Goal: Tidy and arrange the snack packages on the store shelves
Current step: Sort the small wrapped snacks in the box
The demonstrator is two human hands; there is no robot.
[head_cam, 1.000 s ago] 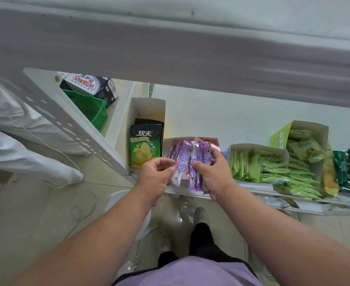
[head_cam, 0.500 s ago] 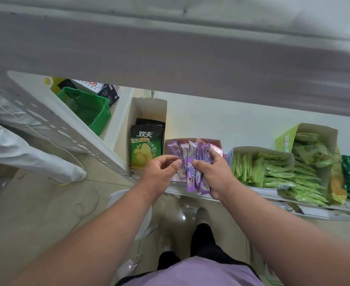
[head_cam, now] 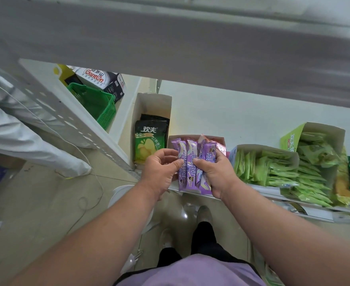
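We hold a fanned bunch of purple snack packets (head_cam: 191,168) between both hands at the shelf's (head_cam: 242,122) front edge: our right hand (head_cam: 215,174) clasps the bunch with curled fingers, our left hand (head_cam: 159,172) pinches its leftmost packet. Just behind the grip we note an open carton (head_cam: 220,141) holding a pink packet. Left of the grip stands a green chip bag (head_cam: 148,141); to the right, boxed green sachets (head_cam: 273,166)
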